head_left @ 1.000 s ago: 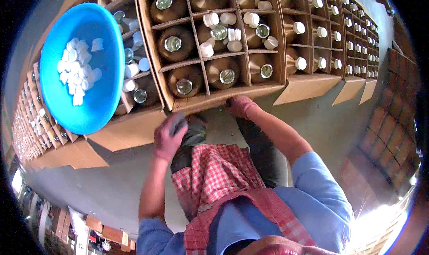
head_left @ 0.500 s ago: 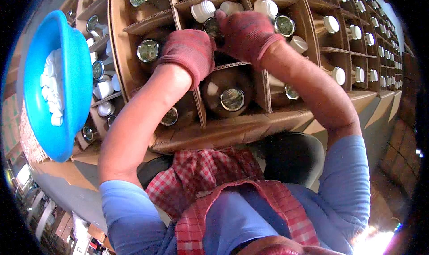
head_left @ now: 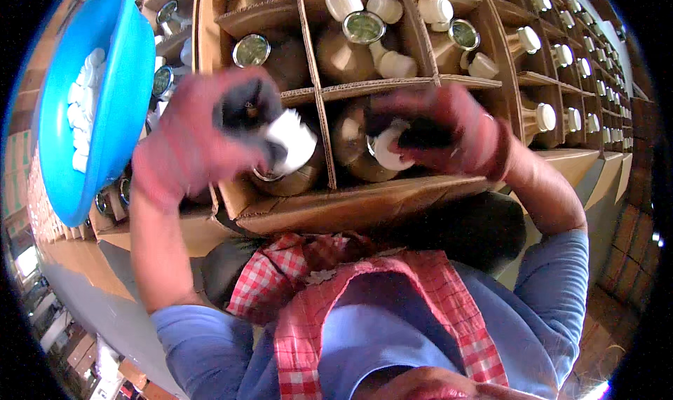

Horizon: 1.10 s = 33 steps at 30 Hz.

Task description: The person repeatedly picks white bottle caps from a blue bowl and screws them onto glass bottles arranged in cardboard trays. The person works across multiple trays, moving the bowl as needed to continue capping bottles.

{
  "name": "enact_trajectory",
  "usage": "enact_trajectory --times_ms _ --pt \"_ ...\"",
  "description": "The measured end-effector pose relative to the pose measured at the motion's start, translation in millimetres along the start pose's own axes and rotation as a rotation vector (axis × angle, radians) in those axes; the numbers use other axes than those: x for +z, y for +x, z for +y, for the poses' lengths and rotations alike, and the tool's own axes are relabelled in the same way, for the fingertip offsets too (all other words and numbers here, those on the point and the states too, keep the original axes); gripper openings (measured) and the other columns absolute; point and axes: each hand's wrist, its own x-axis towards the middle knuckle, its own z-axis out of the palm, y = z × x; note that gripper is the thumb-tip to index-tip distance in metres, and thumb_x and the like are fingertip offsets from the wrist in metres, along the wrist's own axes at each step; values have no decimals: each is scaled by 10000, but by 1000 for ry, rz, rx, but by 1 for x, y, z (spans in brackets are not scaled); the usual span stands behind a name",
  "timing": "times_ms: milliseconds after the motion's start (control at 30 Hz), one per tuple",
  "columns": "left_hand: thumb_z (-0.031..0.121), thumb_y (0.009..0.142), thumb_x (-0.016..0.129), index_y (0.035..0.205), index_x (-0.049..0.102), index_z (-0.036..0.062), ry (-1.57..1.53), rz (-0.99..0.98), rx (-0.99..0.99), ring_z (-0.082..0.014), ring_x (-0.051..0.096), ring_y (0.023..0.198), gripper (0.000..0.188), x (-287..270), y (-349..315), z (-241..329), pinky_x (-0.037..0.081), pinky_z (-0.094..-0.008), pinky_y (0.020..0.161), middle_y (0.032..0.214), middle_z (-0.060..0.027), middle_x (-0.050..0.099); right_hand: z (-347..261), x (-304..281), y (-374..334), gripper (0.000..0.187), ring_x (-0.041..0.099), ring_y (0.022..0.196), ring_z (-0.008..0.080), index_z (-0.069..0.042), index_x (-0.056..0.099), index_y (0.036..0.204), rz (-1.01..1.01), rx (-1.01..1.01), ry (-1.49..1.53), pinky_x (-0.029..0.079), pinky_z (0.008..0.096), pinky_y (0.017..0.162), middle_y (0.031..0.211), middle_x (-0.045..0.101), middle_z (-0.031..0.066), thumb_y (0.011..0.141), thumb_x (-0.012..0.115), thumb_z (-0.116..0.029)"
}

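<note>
My left hand (head_left: 214, 133), in a red glove with a dark palm, pinches a white ridged plastic cap (head_left: 293, 144). This cap is just above the mouth of a glass bottle (head_left: 287, 182) in a near carton cell; contact is unclear. My right hand (head_left: 449, 133), gloved the same way, has its fingers closed on another white cap (head_left: 392, 150). That one is at the mouth of the bottle (head_left: 350, 137) in the neighbouring cell, and whether it is seated cannot be seen. Both gloves are somewhat blurred.
Cardboard dividers (head_left: 319, 112) split the carton into cells. Loose white caps (head_left: 396, 65) lie beside an uncapped bottle mouth (head_left: 364, 27) farther back. A blue basin (head_left: 133, 133) with white caps stands at the left. Cartons with white-capped bottles (head_left: 543, 117) extend rightward.
Both hands have come nearer to me from the farther cells and moved apart, the left one leftward. White caps now show in their fingers. The view has shifted slightly.
</note>
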Motion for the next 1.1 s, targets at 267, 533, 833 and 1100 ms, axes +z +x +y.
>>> enact_trajectory --times_ms 267,533,833,1100 --pt "115 683 687 953 637 138 697 222 59 -290 593 936 276 33 -36 -37 474 -407 830 995 -103 625 -18 26 4 411 551 991 352 -113 583 1098 -170 34 -738 471 430 795 1133 557 144 706 645 -221" --pt "153 679 655 1038 570 121 691 387 191 -257 588 743 370 66 -20 -46 451 -368 616 853 -69 562 -20 35 31 415 512 1017 340 -100 579 1039 -68 14 -746 441 439 835 1081 554 143 683 642 -304" --pt "141 696 625 935 597 116 709 304 270 -230 559 576 242 65 4 -57 429 -353 506 658 -41 519 3 31 34 474 533 880 293 -92 580 1029 -286 -1 -418 458 432 704 939 574 98 626 656 -330" --pt "142 704 647 943 607 124 649 379 304 -240 598 636 243 67 11 -61 465 -363 538 739 -49 591 10 41 26 490 549 885 311 -84 572 1071 -214 21 -531 465 417 697 941 575 116 635 667 -286"
